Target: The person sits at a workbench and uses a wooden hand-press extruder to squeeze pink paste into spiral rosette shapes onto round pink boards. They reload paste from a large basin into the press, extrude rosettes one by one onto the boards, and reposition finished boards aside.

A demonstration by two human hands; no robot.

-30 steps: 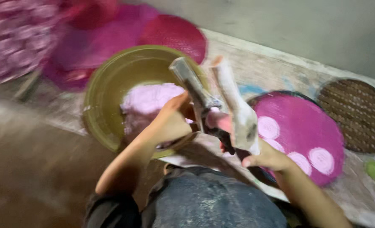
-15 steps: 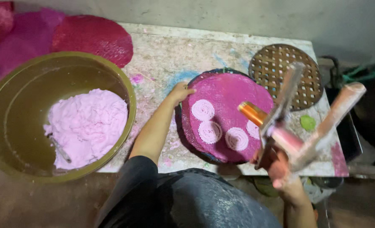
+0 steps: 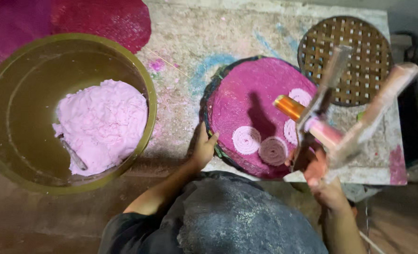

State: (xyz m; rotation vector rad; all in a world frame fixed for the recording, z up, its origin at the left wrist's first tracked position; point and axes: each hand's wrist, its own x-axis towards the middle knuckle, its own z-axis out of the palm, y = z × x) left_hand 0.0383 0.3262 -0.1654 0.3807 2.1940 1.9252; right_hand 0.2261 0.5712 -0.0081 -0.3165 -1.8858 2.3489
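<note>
- Left hand (image 3: 204, 149) fingers are curling over the near-left rim of the round pink mat (image 3: 246, 101), gripping its edge, with the forearm reaching up from the near edge of the table (image 3: 227, 33).
- Right hand (image 3: 319, 176) is wrapping tight around the handles of a dough press (image 3: 333, 115), holding it tilted above the mat's right side; its orange barrel is pointing left over the mat.
- Pink dough spirals (image 3: 246, 139) are sitting on the mat's near half, a few of them close together.
- An olive basin (image 3: 11, 61) with pink dough (image 3: 103, 124) is sitting at the table's left edge.
- A brown woven mat (image 3: 359, 37) is lying at the far-right corner, and a red mat (image 3: 110, 19) is lying at the far-left.
- The tabletop is looking stained and floury, with the floor showing dark below.
</note>
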